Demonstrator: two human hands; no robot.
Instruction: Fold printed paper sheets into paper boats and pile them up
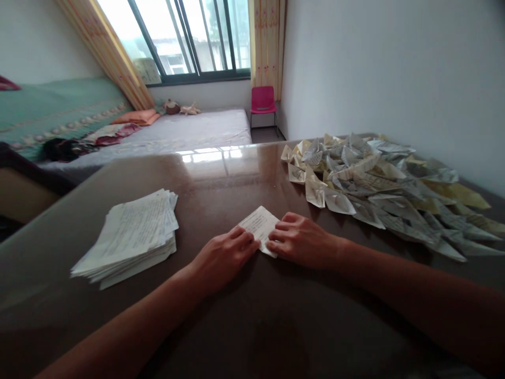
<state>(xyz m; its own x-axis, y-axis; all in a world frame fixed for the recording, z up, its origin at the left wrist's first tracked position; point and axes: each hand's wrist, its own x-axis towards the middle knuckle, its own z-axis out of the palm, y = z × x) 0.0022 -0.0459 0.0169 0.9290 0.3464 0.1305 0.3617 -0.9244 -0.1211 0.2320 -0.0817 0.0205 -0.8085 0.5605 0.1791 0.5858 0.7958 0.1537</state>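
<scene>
A small folded sheet of printed paper (259, 223) lies on the brown table in front of me, turned with one corner pointing away. On its left edge is my left hand (226, 255), fingers curled and pressed onto the paper. My right hand (300, 241) grips the right edge the same way, its fingers bent over the paper. The thumbs are mostly hidden. Left of my hands rests a stack of printed sheets (132, 231). To the right is a large heap of folded paper boats (371, 179), white and yellowish.
The glossy brown table (221, 184) reaches toward a bed (205, 126) with pillows and soft toys. A pink chair (263, 100) stands by the curtain (268, 42) under the window. A white wall (386, 68) runs along the right side behind the heap.
</scene>
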